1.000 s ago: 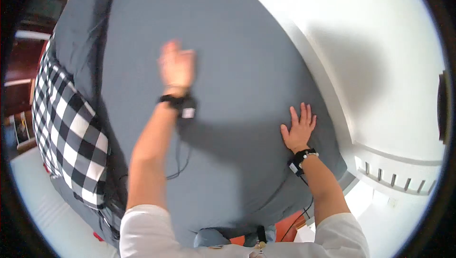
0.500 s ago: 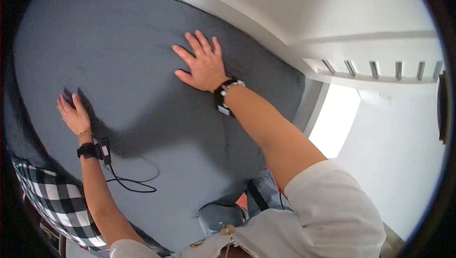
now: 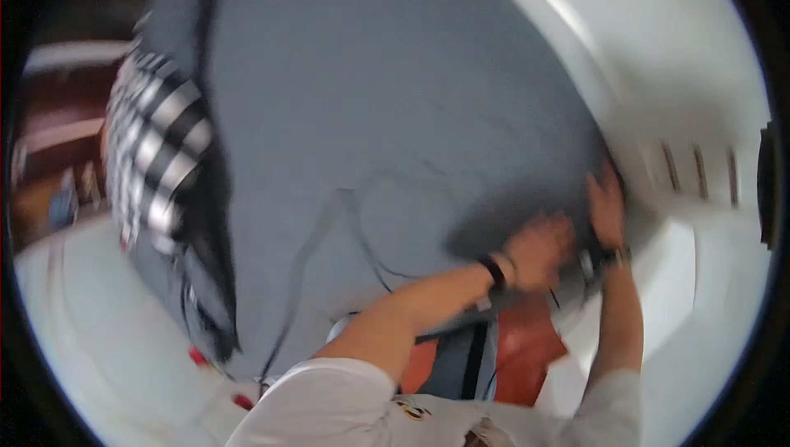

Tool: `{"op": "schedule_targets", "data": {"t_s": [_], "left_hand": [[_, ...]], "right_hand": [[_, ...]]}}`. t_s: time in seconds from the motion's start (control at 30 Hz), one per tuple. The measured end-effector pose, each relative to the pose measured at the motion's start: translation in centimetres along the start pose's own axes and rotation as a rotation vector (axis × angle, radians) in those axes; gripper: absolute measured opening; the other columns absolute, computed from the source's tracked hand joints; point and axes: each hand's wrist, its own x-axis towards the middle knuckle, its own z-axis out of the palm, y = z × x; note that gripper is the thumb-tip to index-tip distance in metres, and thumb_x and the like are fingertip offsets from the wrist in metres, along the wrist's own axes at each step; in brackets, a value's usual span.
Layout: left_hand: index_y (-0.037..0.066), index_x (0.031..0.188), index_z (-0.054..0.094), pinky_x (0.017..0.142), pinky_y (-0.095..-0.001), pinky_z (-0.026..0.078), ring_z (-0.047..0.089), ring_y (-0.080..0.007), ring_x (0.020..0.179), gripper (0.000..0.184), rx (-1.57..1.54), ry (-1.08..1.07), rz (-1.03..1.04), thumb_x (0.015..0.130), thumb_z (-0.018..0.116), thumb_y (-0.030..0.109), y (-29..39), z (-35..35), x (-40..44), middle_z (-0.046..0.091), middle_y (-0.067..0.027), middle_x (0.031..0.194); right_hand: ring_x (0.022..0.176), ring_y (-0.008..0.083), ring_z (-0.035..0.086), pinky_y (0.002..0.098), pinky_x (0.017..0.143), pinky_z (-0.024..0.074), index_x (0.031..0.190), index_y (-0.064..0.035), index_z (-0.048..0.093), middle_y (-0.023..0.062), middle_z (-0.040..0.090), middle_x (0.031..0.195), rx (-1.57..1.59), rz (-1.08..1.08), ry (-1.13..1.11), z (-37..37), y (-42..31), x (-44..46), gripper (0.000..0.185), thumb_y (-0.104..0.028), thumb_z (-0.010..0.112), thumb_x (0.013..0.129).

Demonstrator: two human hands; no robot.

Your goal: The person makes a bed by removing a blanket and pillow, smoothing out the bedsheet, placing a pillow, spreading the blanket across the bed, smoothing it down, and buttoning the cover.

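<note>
Grey sheet [image 3: 370,101], spread wide, with left hand [image 3: 536,251] and right hand [image 3: 607,210] side by side at its right-hand edge, apparently sharing one spot, fingers [image 3: 609,182] too blurred to tell whether gripping.

Right hand [image 3: 607,212] at edge of grey sheet [image 3: 370,101]

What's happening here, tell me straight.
A person has both bare hands at the right-hand edge of a surface covered in grey cloth. The right hand is at the corner beside the white frame, and the left hand is just to its left. Blur hides whether either one grips the cloth. A black-and-white checked cloth lies along the left side.
</note>
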Motion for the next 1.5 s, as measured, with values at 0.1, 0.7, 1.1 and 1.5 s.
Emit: {"op": "schedule_targets", "data": {"t_s": [0.1,0.7,1.1,1.5], "left_hand": [[0.01,0.106,0.063,0.108,-0.0494,0.025,0.035,-0.0314,0.129,0.04,-0.191,0.008,0.074,0.075,0.063,0.034,-0.6,4.1,-4.4,0.048,-0.0161,0.129],[0.01,0.107,0.053,0.091,-0.0466,0.041,0.057,-0.0299,0.101,0.038,0.929,0.424,-1.663,0.073,0.064,0.023,-19.2,-34.8,-51.8,0.06,-0.0155,0.107],[-0.001,0.117,0.048,0.087,-0.0365,0.042,0.054,-0.023,0.1,0.043,-0.592,0.383,-0.255,0.081,0.065,0.015,18.5,-22.9,-28.8,0.056,-0.0111,0.11],[0.004,0.113,0.056,0.076,-0.0392,0.049,0.064,-0.0314,0.084,0.048,-0.642,0.095,-0.544,0.082,0.061,0.041,20.3,0.2,-8.6,0.065,-0.02,0.092]], "right_hand": [[0.131,0.0374,0.029,0.0438,0.108,0.0256,0.138,0.0,0.027,0.0212,0.029,0.143,-0.214,0.239,-0.047,1.0,7.2,-5.7,0.05,-0.025,0.037,0.096],[0.138,0.0405,-0.003,0.0725,0.097,0.0191,0.146,-0.024,0.003,0.0204,-0.004,0.15,-0.488,0.156,-0.388,8.1,-26.6,4.8,0.122,-0.053,0.08,0.056],[0.135,0.0347,0.013,0.0561,0.102,0.028,0.143,-0.015,0.023,0.0178,0.015,0.147,-0.112,-0.116,-0.516,-2.7,-27.2,0.9,0.096,-0.064,0.062,0.071],[0.114,0.0166,0.047,0.0316,0.097,0.0383,0.137,-0.0053,0.037,0.0062,0.049,0.128,1.206,-0.003,-0.874,-16.0,-1.8,-6.0,0.059,-0.031,0.06,0.089]]}}
